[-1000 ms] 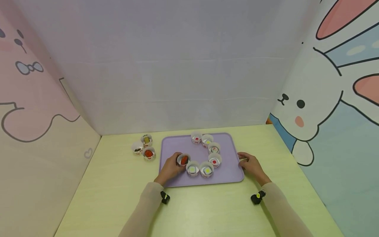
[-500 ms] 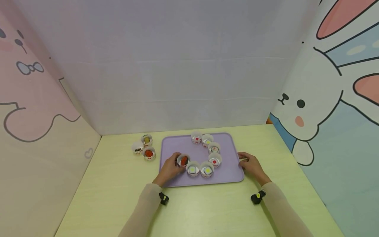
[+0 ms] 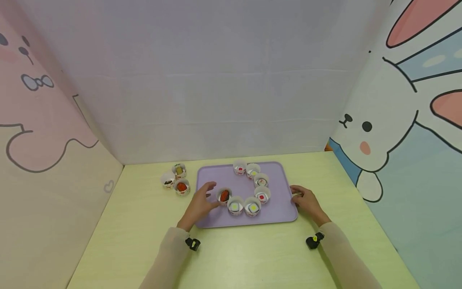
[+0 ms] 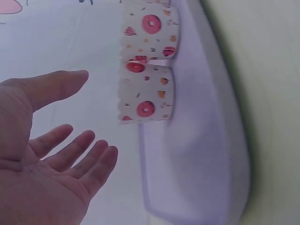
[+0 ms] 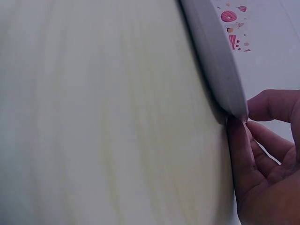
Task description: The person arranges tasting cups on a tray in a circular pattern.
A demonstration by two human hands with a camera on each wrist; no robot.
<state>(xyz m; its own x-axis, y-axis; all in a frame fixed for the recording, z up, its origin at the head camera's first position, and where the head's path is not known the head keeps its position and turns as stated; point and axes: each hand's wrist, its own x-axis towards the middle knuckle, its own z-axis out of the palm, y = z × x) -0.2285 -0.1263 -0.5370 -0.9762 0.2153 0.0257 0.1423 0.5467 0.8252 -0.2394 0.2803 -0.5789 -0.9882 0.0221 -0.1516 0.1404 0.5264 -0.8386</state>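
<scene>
My left hand [image 3: 197, 205] is spread beside a paper baking cup [image 3: 224, 196] with a dark-wrapped, orange-red topped sushi piece in it. In the left wrist view, thumb and fingers are apart, with the donut-printed cups [image 4: 146, 93] beyond them. That cup stands on a lavender tray [image 3: 216, 174], at one end of a curved row of white cups [image 3: 252, 206] holding sushi-like pieces with red, yellow or green centres. My right hand [image 3: 306, 202] holds the tray's right edge; the right wrist view has its thumb and fingers pinching the rim [image 5: 218, 70].
On the pale yellow-green table [image 3: 144, 224], left of the tray, stand three more cups: one with an orange-red topping [image 3: 182, 187], one with a yellowish piece [image 3: 179, 171] and one with something dark [image 3: 167, 180]. A white wall [image 3: 223, 100] rises behind.
My left hand has let go of the cup with the orange-red sushi piece and drawn back to the left, fingers spreading. My right hand stays at the tray's edge.
</scene>
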